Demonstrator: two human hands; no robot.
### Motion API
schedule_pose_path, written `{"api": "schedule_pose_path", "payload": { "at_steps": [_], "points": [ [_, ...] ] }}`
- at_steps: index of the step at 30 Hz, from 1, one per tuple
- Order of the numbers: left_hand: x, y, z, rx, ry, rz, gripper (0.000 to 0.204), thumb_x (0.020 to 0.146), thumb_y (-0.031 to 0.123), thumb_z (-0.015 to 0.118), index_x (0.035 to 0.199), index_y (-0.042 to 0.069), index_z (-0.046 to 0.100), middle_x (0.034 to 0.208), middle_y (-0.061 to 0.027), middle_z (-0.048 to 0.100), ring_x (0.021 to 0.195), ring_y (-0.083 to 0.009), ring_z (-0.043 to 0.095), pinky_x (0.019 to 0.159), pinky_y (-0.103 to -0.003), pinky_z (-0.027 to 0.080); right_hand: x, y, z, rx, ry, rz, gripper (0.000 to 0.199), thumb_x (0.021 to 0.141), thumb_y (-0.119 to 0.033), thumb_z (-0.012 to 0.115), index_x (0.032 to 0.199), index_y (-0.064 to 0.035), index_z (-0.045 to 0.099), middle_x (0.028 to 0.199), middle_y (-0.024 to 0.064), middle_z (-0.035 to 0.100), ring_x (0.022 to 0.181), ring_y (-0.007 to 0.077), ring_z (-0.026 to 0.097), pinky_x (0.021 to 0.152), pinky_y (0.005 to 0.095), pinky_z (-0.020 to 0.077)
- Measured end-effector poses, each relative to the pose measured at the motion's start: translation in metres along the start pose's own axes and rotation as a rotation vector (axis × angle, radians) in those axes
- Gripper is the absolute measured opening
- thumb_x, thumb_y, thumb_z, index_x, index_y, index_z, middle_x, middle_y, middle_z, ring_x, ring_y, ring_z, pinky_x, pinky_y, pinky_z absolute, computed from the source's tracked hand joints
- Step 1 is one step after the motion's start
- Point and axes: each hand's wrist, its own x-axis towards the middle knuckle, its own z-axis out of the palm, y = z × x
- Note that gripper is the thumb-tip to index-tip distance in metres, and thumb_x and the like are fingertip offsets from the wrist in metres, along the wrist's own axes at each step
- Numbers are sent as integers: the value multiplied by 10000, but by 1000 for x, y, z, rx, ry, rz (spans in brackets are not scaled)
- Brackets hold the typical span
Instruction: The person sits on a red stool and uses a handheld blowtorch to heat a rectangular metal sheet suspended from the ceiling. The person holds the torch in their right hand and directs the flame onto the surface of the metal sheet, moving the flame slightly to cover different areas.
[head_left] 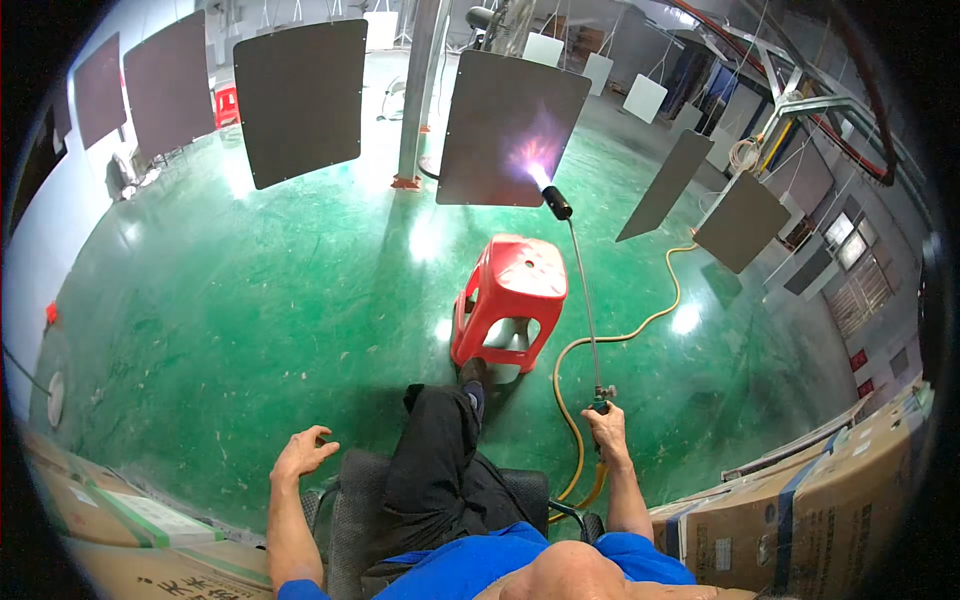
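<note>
My right hand (pixel 606 430) is wrapped round the handle of a gas torch (pixel 589 310), whose long thin metal tube reaches forward to a black nozzle (pixel 557 202). A violet and white flame (pixel 538 165) comes out of the nozzle against the lower right of a dark hanging panel (pixel 505 120). From the handle a yellow hose (pixel 620 338) runs down and also curves away over the floor. Off to the left, beside the chair, my left hand (pixel 303 453) is in the air with its fingers apart and nothing in it.
A red plastic stool (pixel 515 290) stands before me, my foot at its base. I sit on a dark chair (pixel 362 500). More dark panels (pixel 302 100) hang left and right. A metal post (pixel 418 90) rises near the torched panel. Cardboard boxes (pixel 840 500) flank me.
</note>
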Motion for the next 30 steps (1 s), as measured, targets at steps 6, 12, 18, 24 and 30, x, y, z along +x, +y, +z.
{"api": "schedule_pose_path", "payload": {
  "at_steps": [6,12,18,24,30],
  "points": [
    [3,-4,1,-2,6,18,565,839,388,686,1268,39,568,1157,-186,652,1039,-304,639,887,-411,512,-5,6,10,-16,-116,11,182,747,-135,737,827,-32,611,629,-22,535,499,76,462,448,254,361],
    [5,-10,2,-5,22,41,558,835,394,689,1252,40,579,1141,-187,660,1018,-299,649,861,-407,520,1,-14,25,-29,-123,-1,193,742,-137,738,833,-30,606,641,-14,550,509,79,468,456,252,371],
    [9,-14,3,19,18,86,574,829,398,691,1267,49,567,1145,-181,660,1002,-288,655,851,-401,521,13,-54,30,66,-81,-126,189,751,-132,735,843,-43,597,619,-24,523,485,75,467,436,252,372],
    [7,-7,2,20,4,48,574,830,394,687,1277,57,560,1161,-180,655,1012,-293,652,849,-405,524,19,-104,36,193,-119,-235,150,792,-103,721,855,-41,601,583,-23,517,450,70,468,406,237,368],
    [7,-14,1,1,11,62,560,843,398,679,1277,63,560,1178,-166,652,986,-279,659,839,-409,527,9,-137,55,161,-170,-209,163,786,-123,731,851,-43,604,579,-29,512,442,64,450,402,236,353]
  ]
}}
